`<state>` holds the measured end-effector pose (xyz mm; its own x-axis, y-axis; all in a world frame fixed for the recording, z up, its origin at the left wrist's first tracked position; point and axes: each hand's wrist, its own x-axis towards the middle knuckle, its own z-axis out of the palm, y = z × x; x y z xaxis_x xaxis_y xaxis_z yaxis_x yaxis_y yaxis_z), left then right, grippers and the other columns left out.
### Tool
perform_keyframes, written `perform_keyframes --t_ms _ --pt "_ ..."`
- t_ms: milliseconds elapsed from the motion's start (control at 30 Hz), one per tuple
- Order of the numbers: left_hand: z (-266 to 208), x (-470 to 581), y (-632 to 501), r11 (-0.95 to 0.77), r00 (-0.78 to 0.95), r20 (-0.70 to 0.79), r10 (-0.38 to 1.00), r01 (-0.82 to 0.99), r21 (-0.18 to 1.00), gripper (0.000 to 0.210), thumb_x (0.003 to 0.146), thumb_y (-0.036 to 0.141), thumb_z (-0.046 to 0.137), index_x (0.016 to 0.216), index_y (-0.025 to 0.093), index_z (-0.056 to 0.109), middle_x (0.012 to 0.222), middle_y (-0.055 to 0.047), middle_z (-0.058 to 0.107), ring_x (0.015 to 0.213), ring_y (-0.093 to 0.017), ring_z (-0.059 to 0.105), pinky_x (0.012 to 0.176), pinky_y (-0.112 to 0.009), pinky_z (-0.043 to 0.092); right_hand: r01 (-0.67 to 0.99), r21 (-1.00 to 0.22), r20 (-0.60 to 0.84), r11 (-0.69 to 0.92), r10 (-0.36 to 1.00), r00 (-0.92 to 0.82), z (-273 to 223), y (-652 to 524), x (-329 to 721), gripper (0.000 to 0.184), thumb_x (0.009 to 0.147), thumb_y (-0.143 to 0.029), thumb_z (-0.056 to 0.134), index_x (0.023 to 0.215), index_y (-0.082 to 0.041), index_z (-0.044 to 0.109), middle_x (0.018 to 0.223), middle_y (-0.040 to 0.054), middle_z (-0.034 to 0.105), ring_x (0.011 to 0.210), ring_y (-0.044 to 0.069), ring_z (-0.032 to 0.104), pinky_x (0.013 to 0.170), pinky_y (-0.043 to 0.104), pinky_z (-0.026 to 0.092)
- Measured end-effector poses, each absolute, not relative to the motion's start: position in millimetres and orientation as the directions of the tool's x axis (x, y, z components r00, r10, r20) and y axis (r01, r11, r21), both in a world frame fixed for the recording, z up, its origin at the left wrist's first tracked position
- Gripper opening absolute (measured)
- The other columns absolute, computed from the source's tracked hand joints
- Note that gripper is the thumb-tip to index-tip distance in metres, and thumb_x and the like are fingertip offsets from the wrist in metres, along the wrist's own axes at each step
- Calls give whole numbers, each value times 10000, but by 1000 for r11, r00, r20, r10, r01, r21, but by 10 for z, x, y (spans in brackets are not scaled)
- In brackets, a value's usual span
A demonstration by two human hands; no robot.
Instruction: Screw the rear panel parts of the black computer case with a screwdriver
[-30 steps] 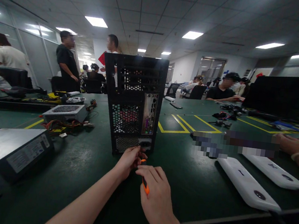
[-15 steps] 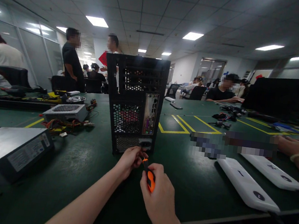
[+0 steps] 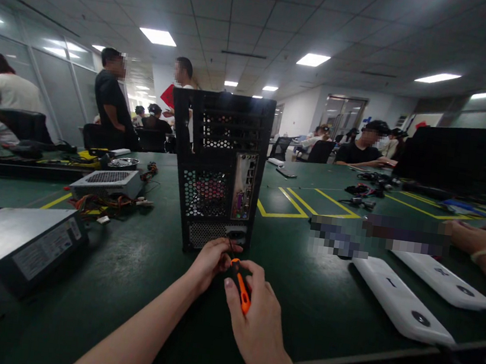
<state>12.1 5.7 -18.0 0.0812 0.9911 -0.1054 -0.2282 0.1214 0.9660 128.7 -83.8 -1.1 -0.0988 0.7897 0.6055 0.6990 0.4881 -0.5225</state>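
With the power supply (image 3: 207, 235) in the computer case (image 3: 211, 157) but screwing seemingly unfinished, my right hand (image 3: 262, 316) grasps the screwdriver (image 3: 241, 285) by the case's lower back, while I cannot tell whether my left hand (image 3: 209, 262) holds anything.

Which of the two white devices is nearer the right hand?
The white device lying closer to the front edge of the table; the other white device lies farther back and rightward, farther from the right hand.
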Motion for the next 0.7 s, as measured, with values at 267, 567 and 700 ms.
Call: perform_keyframes --t_ms 267,567,700 --pt "-151 132 55 155 53 -147 988 -203 967 201 651 207 473 767 105 603 606 -33 594 367 -31 400 354 -158 224 727 -413 687 549 712 -148 -42 -804 1290 103 705 -131 444 769 -190 499 708 16 535 669 156 512 626 286 376" --pt "-123 137 24 135 59 -124 990 -237 962 210 650 210 483 796 110 596 838 -72 625 402 -22 423 362 -158 247 671 -513 636 535 762 -122 -11 -828 1291 240 781 -349 451 959 -189 470 797 29 571 699 160 544 619 281 407" --pt "-126 140 21 137 52 -128 990 -236 962 203 645 201 485 777 100 602 773 -70 627 394 -22 414 364 -158 250 687 -522 640 506 764 -77 -41 -820 1289 158 772 -250 431 904 -169 463 725 22 556 622 144 531 562 256 402"
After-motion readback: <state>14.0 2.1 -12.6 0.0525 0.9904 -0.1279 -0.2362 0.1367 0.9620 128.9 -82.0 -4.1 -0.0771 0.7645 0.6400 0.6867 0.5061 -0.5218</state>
